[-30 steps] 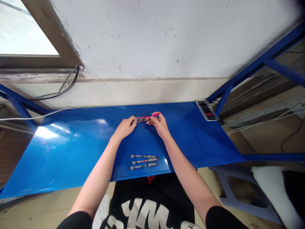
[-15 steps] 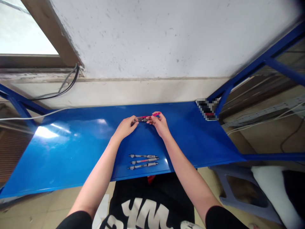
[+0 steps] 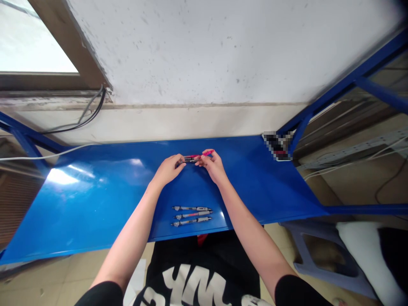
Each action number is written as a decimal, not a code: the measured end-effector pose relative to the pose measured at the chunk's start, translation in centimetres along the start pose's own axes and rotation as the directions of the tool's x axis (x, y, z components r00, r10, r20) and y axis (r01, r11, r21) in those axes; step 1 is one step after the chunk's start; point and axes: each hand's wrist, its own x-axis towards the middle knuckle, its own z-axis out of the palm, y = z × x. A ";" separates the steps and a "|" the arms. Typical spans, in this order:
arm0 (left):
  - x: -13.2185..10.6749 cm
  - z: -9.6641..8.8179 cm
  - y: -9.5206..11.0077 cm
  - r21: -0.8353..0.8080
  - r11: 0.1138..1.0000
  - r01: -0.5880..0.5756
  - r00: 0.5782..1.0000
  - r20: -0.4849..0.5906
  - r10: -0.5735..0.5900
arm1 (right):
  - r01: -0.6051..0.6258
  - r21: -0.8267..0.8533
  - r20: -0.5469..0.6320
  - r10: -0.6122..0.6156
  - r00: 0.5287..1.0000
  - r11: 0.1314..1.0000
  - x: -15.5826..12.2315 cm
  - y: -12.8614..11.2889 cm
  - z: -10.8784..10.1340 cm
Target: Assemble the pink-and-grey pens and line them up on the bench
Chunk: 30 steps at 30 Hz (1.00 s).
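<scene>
Near the far side of the blue table (image 3: 111,212), my left hand (image 3: 168,167) is closed around the left ends of a few pens. One is a red pen (image 3: 208,152) with a bright pinkish-red end; a dark pen (image 3: 191,161) lies beside it. At their right ends, my right hand (image 3: 214,165) pinches with thumb and fingers. My fingers cover part of the bunch, so its exact number is hidden. Closer to me, three clear-barrelled pens with grey grips lie side by side: a top pen (image 3: 192,208), a middle pen (image 3: 193,215) and a bottom pen (image 3: 191,222).
A pixelated object (image 3: 277,146) sits at the table's back right corner. Behind the table rises a white wall (image 3: 204,63). Blue frame bars (image 3: 344,85) flank both sides, and a white cable (image 3: 63,153) crosses the left corner. A grey stool (image 3: 328,255) stands at lower right.
Both hands stay at nearly the same spot with the pens. The red pen's right end has shifted very slightly to the left in my right fingers.
</scene>
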 end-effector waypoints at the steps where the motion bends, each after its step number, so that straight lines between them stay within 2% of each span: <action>1: 0.0 0.0 0.0 -0.002 1.000 0.003 1.000 -0.001 -0.003 | 0.000 0.001 0.005 0.000 1.000 1.000 0.0 0.0 0.0; 19: 0.0 -0.2 0.9 0.011 0.999 0.042 0.999 0.023 -0.043 | 0.024 -0.021 0.066 -0.023 0.998 0.999 -0.3 -0.2 0.3; 30: 0.0 0.5 0.5 -0.003 1.000 0.021 1.000 -0.006 -0.021 | -0.030 -0.002 0.081 0.030 0.996 1.000 -0.5 -0.2 0.7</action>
